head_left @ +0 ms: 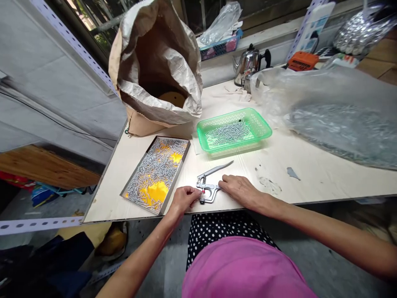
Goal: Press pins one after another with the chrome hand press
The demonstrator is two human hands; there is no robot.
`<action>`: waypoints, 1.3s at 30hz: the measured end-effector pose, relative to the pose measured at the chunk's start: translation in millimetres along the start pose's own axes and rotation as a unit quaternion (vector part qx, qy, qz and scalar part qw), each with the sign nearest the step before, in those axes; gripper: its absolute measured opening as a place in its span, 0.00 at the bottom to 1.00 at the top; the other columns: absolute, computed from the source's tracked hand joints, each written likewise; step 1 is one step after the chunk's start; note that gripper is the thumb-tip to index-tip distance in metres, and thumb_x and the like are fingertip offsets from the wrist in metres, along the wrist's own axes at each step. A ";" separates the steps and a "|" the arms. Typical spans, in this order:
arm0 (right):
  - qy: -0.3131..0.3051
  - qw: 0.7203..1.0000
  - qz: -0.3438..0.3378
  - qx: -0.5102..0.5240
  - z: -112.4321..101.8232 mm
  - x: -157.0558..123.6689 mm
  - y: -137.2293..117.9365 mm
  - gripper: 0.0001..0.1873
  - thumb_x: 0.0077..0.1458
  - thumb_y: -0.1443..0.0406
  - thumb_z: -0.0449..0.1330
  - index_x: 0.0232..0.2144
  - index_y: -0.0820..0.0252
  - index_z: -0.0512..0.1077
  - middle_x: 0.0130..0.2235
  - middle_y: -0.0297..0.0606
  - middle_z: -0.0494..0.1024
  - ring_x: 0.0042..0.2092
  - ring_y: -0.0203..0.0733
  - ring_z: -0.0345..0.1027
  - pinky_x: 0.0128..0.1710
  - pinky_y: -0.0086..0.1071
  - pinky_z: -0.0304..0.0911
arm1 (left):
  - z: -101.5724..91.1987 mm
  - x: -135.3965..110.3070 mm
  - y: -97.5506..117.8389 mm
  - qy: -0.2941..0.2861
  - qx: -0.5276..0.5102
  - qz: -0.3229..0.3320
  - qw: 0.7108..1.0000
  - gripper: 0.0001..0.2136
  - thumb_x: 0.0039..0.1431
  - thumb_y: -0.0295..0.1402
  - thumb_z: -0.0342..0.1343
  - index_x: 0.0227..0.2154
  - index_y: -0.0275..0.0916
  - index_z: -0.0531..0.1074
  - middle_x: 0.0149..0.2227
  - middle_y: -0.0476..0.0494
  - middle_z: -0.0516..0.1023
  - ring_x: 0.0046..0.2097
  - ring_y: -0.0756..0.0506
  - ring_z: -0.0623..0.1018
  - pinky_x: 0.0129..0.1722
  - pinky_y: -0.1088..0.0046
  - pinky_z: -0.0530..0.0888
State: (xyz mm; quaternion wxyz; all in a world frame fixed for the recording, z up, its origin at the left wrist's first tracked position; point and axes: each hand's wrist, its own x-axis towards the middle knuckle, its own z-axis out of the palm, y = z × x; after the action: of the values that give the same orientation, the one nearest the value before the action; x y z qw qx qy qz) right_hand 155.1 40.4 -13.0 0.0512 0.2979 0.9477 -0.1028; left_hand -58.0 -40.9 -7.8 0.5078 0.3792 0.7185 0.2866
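Observation:
Snap-fastener pliers point(211, 187) with a spring and silver handles lie near the table's front edge, their long handle raised toward the back right. My left hand point(185, 198) is at the jaw end, fingertips pinched together by the red part; whatever they hold is too small to make out. The fingers of my right hand point(238, 188) are closed around the end of the lower handle. Left of the pliers, a shallow tray point(172, 185) with a yellow bottom holds many small metal pins. Behind them, a green plastic basket point(203, 142) contains more such pins.
A large open paper sack point(124, 91) stands at the back left. Clear plastic bags of metal parts point(341, 120) cover the right side. A steel kettle point(250, 66) and an orange box point(302, 61) stand at the back. A grey scrap point(293, 173) lies on the table point(248, 169).

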 end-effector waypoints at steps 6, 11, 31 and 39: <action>0.006 1.000 0.005 0.017 -2.4 -3.7 -0.4 0.09 0.64 0.70 0.50 0.42 0.58 0.70 0.40 0.41 0.72 0.39 0.43 0.67 0.31 0.33 0.56 | 3.1 6.0 1.7 -0.016 0.064 -0.051 0.997 0.23 0.41 0.54 0.62 0.21 0.37 0.69 0.13 0.58 0.59 0.16 0.56 0.55 0.17 0.77 0.50; 0.004 0.999 0.008 0.032 -6.2 -6.4 -0.6 0.11 0.63 0.72 0.49 0.41 0.59 0.70 0.41 0.42 0.71 0.39 0.43 0.65 0.32 0.33 0.55 | 1.5 8.2 8.1 -0.035 0.137 -0.041 0.989 0.23 0.44 0.54 0.60 0.15 0.39 0.65 0.12 0.56 0.58 0.17 0.55 0.56 0.17 0.76 0.51; 0.085 0.993 0.022 0.074 -9.6 7.8 18.9 0.11 0.65 0.70 0.48 0.43 0.60 0.70 0.47 0.43 0.69 0.41 0.42 0.62 0.34 0.32 0.53 | 4.0 0.6 10.3 -0.085 0.173 -0.060 0.980 0.21 0.45 0.53 0.58 0.23 0.36 0.71 0.13 0.55 0.65 0.16 0.54 0.61 0.18 0.77 0.57; 0.120 0.992 -0.012 -0.022 -1.6 33.5 36.4 0.11 0.65 0.70 0.49 0.37 0.63 0.72 0.40 0.44 0.72 0.44 0.46 0.59 0.39 0.37 0.52 | 7.5 -2.2 12.8 -0.141 0.131 -0.091 0.977 0.24 0.40 0.56 0.62 0.19 0.36 0.68 0.16 0.55 0.65 0.16 0.55 0.61 0.17 0.77 0.55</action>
State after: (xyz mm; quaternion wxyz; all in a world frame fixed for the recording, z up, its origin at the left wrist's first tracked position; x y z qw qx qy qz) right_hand 148.6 88.5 -22.7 -0.0580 0.2952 0.9526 -0.0462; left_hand -47.2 -35.5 1.1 0.5738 0.4117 0.7027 0.0863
